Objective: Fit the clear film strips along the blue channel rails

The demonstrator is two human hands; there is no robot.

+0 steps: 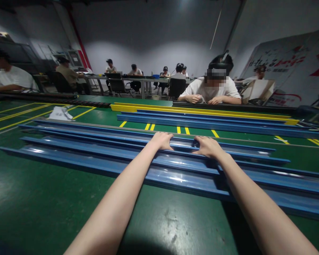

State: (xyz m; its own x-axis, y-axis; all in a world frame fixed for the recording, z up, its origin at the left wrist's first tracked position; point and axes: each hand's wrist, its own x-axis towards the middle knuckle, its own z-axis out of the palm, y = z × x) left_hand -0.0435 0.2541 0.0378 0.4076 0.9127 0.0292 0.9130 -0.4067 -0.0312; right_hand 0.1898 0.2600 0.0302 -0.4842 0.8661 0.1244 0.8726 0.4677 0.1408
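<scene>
From the head view, both arms stretch straight forward over a green floor [42, 198] marked with yellow lines, and both hands rest palm-down on the same long blue rail [101, 136], one of several blue channel-shaped rails laid side by side, running from left to right across the view. The left hand [162, 140] lies flat with its fingers curled over the far edge of that rail, wrist low and elbow nearly straight; the right hand [207, 146] sits just beside it, apart by a small gap, fingers likewise hooked over the far edge, knuckles up. Both hands look closed loosely around the rail's lip rather than spread wide, though the fingertips are hidden behind the edge, so how firmly they grip cannot be told. By the look of it, the work in hand is taking hold of this rail near its middle; moving it would call for an even pull from both hands, as the piece is long and would tip if held off balance. Nearer the body lie two more blue rails [175, 177], and farther off a second group with a yellow rail [202, 111]. Beyond it a person in a white shirt [215, 92] sits working with both hands, and others sit at tables [138, 79] at the back.
</scene>
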